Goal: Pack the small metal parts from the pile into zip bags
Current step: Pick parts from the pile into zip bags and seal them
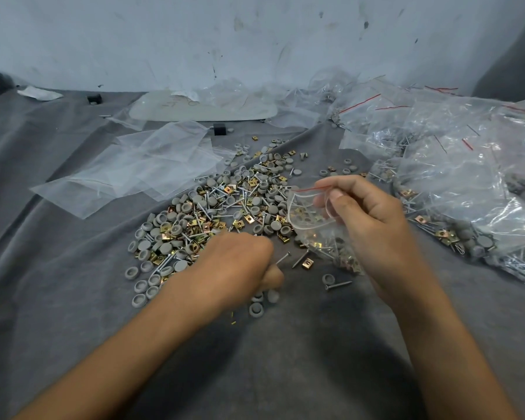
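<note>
A pile of small parts (225, 204), grey round caps, brass square clips and screws, is spread over the grey cloth (58, 268) in the middle. My right hand (373, 216) pinches the red-striped mouth of a clear zip bag (309, 213) and holds it open; parts lie in the bag's bottom. My left hand (240, 265) is curled at the pile's near edge, its fingers pinching a screw (283, 258) whose tip sticks out toward the bag. A few loose caps and screws lie between my hands.
Flat unfilled zip bags (140, 168) lie to the left of the pile. A heap of filled zip bags (455, 171) covers the right side. A pale oval board (203, 109) and a small black block (219, 129) sit near the stained wall behind.
</note>
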The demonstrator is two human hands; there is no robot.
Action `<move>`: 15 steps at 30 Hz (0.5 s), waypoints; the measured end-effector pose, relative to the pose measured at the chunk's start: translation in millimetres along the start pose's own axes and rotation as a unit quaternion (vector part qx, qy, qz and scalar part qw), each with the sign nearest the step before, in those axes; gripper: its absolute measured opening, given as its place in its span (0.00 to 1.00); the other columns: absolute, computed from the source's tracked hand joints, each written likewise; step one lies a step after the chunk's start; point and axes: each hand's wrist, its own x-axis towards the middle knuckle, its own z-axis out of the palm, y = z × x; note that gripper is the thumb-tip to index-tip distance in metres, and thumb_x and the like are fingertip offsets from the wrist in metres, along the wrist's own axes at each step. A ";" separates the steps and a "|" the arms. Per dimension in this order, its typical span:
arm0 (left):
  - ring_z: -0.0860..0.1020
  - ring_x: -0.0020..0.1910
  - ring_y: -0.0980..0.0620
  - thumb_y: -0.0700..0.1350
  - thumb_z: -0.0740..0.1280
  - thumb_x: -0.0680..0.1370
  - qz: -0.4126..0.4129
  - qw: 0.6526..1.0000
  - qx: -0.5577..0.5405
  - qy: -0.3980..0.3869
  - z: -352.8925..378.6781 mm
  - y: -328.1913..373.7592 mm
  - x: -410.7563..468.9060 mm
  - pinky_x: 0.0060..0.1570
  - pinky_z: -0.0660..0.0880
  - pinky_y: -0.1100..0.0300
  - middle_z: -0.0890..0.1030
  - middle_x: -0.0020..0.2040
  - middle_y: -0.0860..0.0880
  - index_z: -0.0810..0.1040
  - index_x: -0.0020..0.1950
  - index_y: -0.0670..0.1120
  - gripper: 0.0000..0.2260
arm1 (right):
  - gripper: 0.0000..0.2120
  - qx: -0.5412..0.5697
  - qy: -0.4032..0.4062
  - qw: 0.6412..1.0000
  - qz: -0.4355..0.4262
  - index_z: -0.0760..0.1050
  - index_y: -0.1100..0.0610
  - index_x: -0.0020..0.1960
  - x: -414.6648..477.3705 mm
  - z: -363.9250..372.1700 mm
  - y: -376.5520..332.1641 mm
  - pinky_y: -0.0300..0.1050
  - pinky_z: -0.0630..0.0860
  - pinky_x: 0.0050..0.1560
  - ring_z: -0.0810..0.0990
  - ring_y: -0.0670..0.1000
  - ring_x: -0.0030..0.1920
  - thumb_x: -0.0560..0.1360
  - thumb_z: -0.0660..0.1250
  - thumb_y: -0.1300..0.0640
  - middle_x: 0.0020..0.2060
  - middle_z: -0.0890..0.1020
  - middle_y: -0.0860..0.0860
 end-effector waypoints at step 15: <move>0.71 0.29 0.60 0.52 0.63 0.74 -0.031 0.959 -0.252 0.124 -39.9 -30.6 -35.3 0.31 0.65 0.60 0.77 0.31 0.60 0.73 0.40 0.54 0.04 | 0.15 -0.062 -0.024 0.997 -0.026 0.83 0.46 0.50 -2.9 9.9 2.6 0.48 0.78 0.49 0.82 0.54 0.46 0.83 0.62 0.64 0.42 0.85 0.49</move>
